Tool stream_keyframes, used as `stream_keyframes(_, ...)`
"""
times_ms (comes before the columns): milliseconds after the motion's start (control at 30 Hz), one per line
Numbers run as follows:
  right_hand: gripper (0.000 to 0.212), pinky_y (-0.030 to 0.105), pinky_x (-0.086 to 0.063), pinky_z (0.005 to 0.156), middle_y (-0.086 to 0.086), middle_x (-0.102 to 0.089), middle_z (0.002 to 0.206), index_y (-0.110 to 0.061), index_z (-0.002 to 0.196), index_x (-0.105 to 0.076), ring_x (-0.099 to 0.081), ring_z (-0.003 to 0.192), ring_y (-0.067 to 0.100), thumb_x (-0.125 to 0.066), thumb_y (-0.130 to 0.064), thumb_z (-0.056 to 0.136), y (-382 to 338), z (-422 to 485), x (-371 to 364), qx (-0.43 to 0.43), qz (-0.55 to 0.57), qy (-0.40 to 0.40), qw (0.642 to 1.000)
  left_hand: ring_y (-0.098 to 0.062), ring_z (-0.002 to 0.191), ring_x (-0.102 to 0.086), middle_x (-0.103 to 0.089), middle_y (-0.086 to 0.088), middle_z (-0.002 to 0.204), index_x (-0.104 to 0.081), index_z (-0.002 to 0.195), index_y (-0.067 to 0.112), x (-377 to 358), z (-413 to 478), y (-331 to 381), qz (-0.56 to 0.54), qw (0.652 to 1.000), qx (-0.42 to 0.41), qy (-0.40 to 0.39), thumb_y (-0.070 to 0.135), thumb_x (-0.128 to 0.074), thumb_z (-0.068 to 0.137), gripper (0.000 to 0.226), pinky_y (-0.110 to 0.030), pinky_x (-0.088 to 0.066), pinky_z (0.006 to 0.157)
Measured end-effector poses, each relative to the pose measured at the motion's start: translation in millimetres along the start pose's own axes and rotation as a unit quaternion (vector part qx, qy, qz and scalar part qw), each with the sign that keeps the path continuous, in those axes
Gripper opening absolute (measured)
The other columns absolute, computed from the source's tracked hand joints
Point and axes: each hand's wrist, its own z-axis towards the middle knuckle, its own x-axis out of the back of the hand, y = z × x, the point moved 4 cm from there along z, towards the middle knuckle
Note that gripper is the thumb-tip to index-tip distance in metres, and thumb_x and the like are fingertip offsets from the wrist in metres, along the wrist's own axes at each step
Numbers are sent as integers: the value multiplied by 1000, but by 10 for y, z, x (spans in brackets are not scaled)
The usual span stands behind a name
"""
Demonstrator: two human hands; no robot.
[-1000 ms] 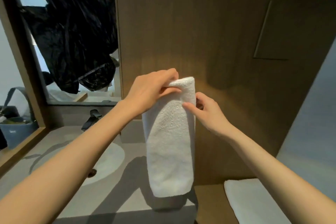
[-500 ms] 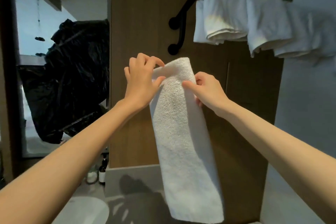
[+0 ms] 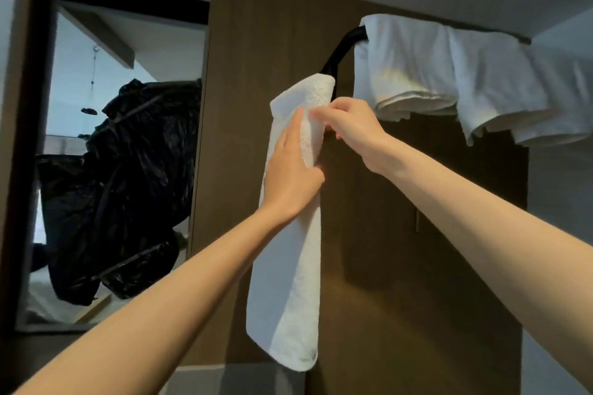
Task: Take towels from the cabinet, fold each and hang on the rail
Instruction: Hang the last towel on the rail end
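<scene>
Folded towel (image 3: pixel 288 266): white, folded into 1 long narrow strip that hangs down in front of the wood panel (image 3: pixel 272 26). Its top fold sits up by the foot of the rail's black bracket. Its bottom end hangs free, well below both hands.
Left hand (image 3: pixel 288 176): laid flat on the front of the strip a little below its top. The fingers are straight and point up along the cloth, and the thumb is out at the strip's right edge. It presses on the towel and, as far as I can see, is not curled round it.
Right hand (image 3: pixel 349 120): comes in from the right with bent fingers, pinching the strip's right edge near the top, just above the left hand's fingertips.
Rail (image 3: pixel 345 48): a black bar high on the panel, with a bracket curving down from its left end to the wall. The strip's top hides the bracket's foot; I cannot tell whether they touch.
Hung towels (image 3: pixel 417 74): white, draped side by side over the bar and covering nearly all of it. I count at least 2; those at the far right blur together.
Towel against rail: the strip is not on the bar. It is lower and to the left of the hung towels, near them but apart.
Dark frame (image 3: pixel 38 170): on the left, with a crumpled black plastic bag (image 3: pixel 128 170) showing inside it.
Arms: 2 bare forearms reach up from below.
</scene>
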Motion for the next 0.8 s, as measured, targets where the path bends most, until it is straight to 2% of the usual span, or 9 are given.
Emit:
stream_keyframes(100, 21, 12, -39, 70, 1, -63, 110, -17, 111, -64, -54, 95, 3, -50, -27, 99, 71, 137, 26, 31, 29, -40, 998, -23, 122, -51, -51, -1, 139, -23, 149, 35, 112, 310, -84, 27, 998, -24, 42, 1, -48, 89, 73, -33, -44, 94)
stream_keyframes(200, 34, 20, -38, 96, -9, -55, 132, -23, 134, -55, -47, 116, 2, -48, -22, 101, 242, 267, 27, 44, 24, -58, 997, -26, 121, -51, -54, -4, 135, -30, 147, 33, 172, 677, -220, 67, 996, -39, 55, -2, -45, 85, 72, -34, -43, 92)
stream_keyframes(333, 37, 22, -35, 97, -6, -50, 140, -23, 138, -50, -43, 130, 9, -47, -20, 101, 519, 427, -17, 20, 39, -29, 999, -31, 119, -52, -55, -9, 133, -34, 146, 30, 167, 1145, -336, 108, 989, -73, 63, 1, -45, 89, 64, -39, -46, 93)
stream_keyframes(533, 32, 14, -37, 81, -7, -54, 131, -23, 133, -52, -49, 121, 8, -47, -24, 101, 879, 728, -158, 4, 42, 23, 999, -33, 118, -54, -55, -9, 132, -35, 143, 31, 114, 1928, -473, 152, 982, -78, 81, 8, -45, 92, 57, -43, -47, 88)
stream_keyframes(667, 39, 19, -34, 93, -4, -48, 140, -21, 141, -44, -43, 130, 10, -46, -20, 102, 1001, 953, -203, 3, 60, 73, 996, -30, 117, -54, -56, -6, 130, -39, 140, 29, 4, 2337, -443, 139, 977, -143, 80, 8, -45, 91, 54, -47, -49, 91)
stream_keyframes(800, 51, 21, -27, 102, -3, -31, 155, -25, 151, -26, -29, 143, 13, -40, -15, 104, 1032, 1201, -326, 9, 85, 91, 992, -26, 113, -55, -57, -3, 125, -42, 137, 33, -202, 2673, -385, 125, 969, -199, 73, 6, -42, 88, 56, -46, -49, 89)
